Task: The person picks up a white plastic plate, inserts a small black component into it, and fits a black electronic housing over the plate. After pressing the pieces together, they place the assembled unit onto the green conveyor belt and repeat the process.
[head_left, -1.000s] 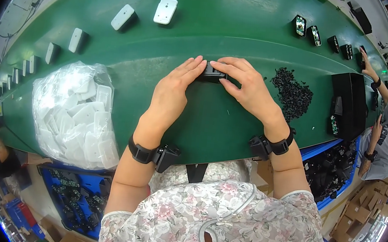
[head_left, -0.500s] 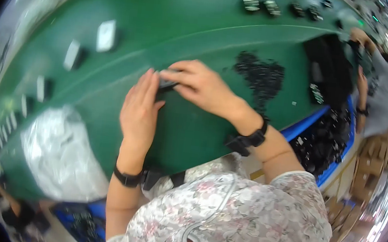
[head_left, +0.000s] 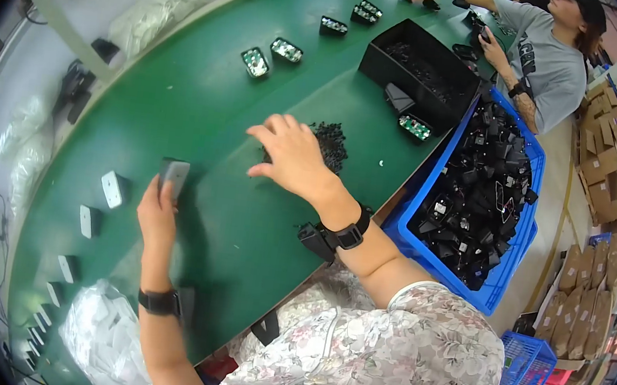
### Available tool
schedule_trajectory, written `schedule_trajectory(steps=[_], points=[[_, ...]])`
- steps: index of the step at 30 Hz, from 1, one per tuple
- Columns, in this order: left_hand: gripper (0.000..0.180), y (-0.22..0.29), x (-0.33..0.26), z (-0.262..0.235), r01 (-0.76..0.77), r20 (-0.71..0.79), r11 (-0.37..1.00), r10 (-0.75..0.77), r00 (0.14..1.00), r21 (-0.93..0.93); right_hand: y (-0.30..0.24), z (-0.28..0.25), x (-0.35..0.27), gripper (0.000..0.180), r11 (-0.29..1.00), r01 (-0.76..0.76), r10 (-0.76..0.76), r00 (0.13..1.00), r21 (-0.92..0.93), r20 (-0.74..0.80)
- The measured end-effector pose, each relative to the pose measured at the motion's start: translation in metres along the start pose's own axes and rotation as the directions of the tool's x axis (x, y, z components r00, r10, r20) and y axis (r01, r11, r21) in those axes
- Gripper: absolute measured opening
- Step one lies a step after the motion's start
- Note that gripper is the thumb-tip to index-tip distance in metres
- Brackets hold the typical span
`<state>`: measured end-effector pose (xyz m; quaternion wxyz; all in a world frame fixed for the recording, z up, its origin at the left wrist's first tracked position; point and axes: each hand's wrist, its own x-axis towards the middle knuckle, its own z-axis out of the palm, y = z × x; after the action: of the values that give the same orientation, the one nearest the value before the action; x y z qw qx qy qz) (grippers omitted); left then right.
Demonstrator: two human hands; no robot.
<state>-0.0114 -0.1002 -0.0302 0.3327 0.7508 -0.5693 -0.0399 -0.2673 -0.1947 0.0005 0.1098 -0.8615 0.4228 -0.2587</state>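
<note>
My left hand [head_left: 158, 210] grips a small box-shaped device [head_left: 175, 174] with a pale grey face and dark sides, held upright at the green table. Beyond it and to its left, similar white-faced boxes [head_left: 113, 189] stand in a line that curves toward me. Above the table's middle, my right hand [head_left: 290, 156] has its fingers spread, and nothing shows in it. Partly behind that hand lies a heap of small black parts [head_left: 331, 143].
Several black cases with green circuit boards [head_left: 287, 50] lie farther back. A black bin [head_left: 384, 66] and a blue crate [head_left: 493, 293] full of black pieces are at right. A clear plastic bag [head_left: 106, 329] lies at left. Across the table, a co-worker [head_left: 544, 60] handles parts.
My hands were together on a dark piece and are now apart. The left has moved left, holding the device; the right has opened. The view has swung, showing more of the right side.
</note>
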Motion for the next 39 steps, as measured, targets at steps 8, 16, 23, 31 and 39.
schedule_trajectory(steps=[8, 16, 23, 31, 39], points=[[0.038, -0.021, 0.094, 0.015, 0.542, 0.487, 0.649, -0.289, 0.824, -0.534, 0.039, 0.029, 0.007, 0.025, 0.999, -0.043, 0.043, 0.999, 0.012, -0.016], [0.044, -0.056, 0.111, 0.015, 0.589, 0.509, 0.769, -0.414, 0.755, -0.249, 0.038, 0.042, 0.015, 0.019, 0.998, -0.035, 0.044, 0.976, 0.043, -0.215], [0.028, -0.058, 0.043, 0.005, 0.096, -0.160, 0.991, -0.111, 0.981, -0.096, 0.030, 0.036, 0.015, 0.021, 0.998, -0.038, 0.050, 0.972, 0.056, -0.231], [0.022, 0.063, -0.115, -0.040, -0.068, 0.092, 0.997, 0.063, 0.994, 0.045, 0.036, 0.022, 0.023, 0.007, 0.847, -0.249, 0.273, 0.962, 0.469, 0.017], [0.008, 0.007, -0.176, -0.106, 0.204, -0.255, 0.949, -0.141, 0.957, 0.240, 0.023, 0.031, 0.023, 0.013, 0.768, -0.192, 0.227, 0.974, 0.611, 0.021]])
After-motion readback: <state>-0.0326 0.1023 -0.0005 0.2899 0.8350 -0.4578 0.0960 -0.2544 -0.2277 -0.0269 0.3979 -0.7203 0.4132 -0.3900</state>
